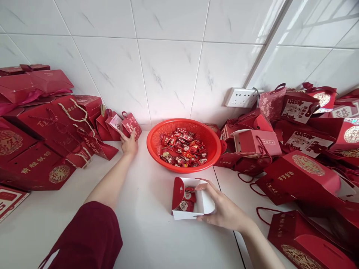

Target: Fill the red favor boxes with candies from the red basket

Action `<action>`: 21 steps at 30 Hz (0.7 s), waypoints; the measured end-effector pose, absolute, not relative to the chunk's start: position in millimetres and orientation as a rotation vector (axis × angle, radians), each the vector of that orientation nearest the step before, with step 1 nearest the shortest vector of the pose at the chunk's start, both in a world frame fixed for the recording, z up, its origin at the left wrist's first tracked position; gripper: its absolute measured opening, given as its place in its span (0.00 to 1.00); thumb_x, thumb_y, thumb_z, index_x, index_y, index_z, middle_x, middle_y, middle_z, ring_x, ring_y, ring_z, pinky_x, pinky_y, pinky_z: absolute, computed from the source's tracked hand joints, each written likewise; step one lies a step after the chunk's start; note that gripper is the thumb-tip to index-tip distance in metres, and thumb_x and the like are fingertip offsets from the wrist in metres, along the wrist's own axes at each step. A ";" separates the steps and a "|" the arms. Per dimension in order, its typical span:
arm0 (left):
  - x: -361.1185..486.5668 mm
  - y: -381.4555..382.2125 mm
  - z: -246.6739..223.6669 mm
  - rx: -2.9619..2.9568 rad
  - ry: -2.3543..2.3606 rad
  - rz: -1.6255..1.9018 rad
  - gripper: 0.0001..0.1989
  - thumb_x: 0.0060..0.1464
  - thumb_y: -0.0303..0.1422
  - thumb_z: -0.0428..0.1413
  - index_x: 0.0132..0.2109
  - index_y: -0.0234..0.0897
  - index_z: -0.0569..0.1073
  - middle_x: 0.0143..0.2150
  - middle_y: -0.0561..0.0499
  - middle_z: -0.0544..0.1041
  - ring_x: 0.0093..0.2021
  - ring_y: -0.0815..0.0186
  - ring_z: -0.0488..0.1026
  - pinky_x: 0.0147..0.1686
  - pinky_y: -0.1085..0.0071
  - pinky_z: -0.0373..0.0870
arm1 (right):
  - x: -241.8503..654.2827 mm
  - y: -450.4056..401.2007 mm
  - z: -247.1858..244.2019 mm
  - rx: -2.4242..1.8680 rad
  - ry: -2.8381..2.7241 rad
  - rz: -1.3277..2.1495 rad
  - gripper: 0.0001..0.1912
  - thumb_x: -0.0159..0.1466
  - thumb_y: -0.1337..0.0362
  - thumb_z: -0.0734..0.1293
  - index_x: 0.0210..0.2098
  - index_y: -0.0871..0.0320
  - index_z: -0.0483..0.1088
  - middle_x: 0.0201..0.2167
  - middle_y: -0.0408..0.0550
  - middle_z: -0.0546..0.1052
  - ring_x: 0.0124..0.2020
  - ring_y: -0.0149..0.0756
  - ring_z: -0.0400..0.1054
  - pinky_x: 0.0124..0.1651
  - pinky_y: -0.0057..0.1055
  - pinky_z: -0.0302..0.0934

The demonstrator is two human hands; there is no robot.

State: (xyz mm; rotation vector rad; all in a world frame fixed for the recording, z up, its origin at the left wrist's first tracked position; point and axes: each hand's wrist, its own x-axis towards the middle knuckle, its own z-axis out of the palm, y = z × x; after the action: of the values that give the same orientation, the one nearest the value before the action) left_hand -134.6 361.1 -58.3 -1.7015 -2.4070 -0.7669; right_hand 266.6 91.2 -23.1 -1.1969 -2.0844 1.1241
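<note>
- At your far left, large red gift bags (42,164) stand and lean together, some with cream rope handles; your work is not touching them.
- Your left hand (129,144) reaches in among the little bags by the wall. Its fingers lie against the small floral bag (130,124), thumb on its right side; I cannot tell whether they are clenched on it or merely resting. That bag stands roughly upright, loop at the top, printed face towards you, long axis near vertical with a slight lean.
- Mid-table, just behind your open box, the red plastic basket (152,139) holds a spread of wrapped sweets (183,147).
- Your open box (199,201) sits in front of the basket, mouth up, a red flap at its left and a white one at its right. Flaps included, it stretches left to right; which side of the body is longer, I cannot tell. Red packets (187,203) lie inside.
- Your right hand (220,207) grasps the box's right end, thumb and fingers around the white flap.
- I'd judge the step in hand as steadying the box while you handle the small bag; the next move calls for a level box and a light touch.
- At your right, red gift boxes (305,168) are heaped.
</note>
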 end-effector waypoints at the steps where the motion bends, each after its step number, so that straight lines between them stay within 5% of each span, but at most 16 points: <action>1: -134.9 361.9 -60.1 -1.685 -2.445 -0.735 0.37 0.59 0.33 0.58 0.72 0.51 0.55 0.75 0.37 0.23 0.71 0.31 0.50 0.56 0.41 0.67 | 266.6 91.4 -23.2 -1.194 -2.089 1.121 0.34 0.54 0.65 0.76 0.56 0.50 0.60 0.63 0.50 0.61 0.59 0.44 0.66 0.61 0.35 0.61; 11: -118.8 331.5 -39.3 -1.722 -2.447 -0.573 0.40 0.57 0.31 0.59 0.72 0.52 0.54 0.76 0.36 0.30 0.67 0.30 0.56 0.54 0.37 0.66 | 266.7 88.6 -20.2 -1.194 -2.095 1.116 0.32 0.55 0.64 0.75 0.55 0.48 0.60 0.62 0.47 0.62 0.57 0.42 0.67 0.61 0.36 0.62; 14: -124.0 296.1 -22.1 -1.801 -2.096 -0.574 0.36 0.61 0.33 0.55 0.72 0.45 0.52 0.76 0.37 0.42 0.71 0.39 0.51 0.65 0.35 0.50 | 267.3 88.9 -21.1 -1.184 -2.098 1.111 0.32 0.55 0.64 0.75 0.55 0.48 0.59 0.62 0.47 0.63 0.56 0.42 0.67 0.61 0.37 0.62; 18: -158.4 261.7 -2.7 -1.619 -1.909 -0.676 0.23 0.61 0.32 0.54 0.62 0.31 0.68 0.75 0.36 0.43 0.74 0.39 0.36 0.66 0.31 0.23 | 267.8 88.7 -21.2 -1.149 -2.104 1.114 0.31 0.56 0.63 0.74 0.55 0.49 0.59 0.62 0.48 0.63 0.57 0.42 0.66 0.60 0.37 0.62; 21: -188.7 248.3 -2.0 -1.601 -1.999 -0.755 0.15 0.60 0.33 0.53 0.50 0.28 0.74 0.73 0.35 0.48 0.73 0.37 0.37 0.68 0.34 0.42 | 267.8 87.5 -21.0 -1.146 -2.105 1.121 0.31 0.56 0.63 0.74 0.55 0.50 0.58 0.63 0.49 0.61 0.56 0.42 0.67 0.60 0.36 0.63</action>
State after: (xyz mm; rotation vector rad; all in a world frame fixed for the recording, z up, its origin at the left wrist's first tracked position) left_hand -188.7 248.3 -2.0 -1.6008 -1.9994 -0.7553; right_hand 267.8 87.5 -21.0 -1.1460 -2.1055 1.1215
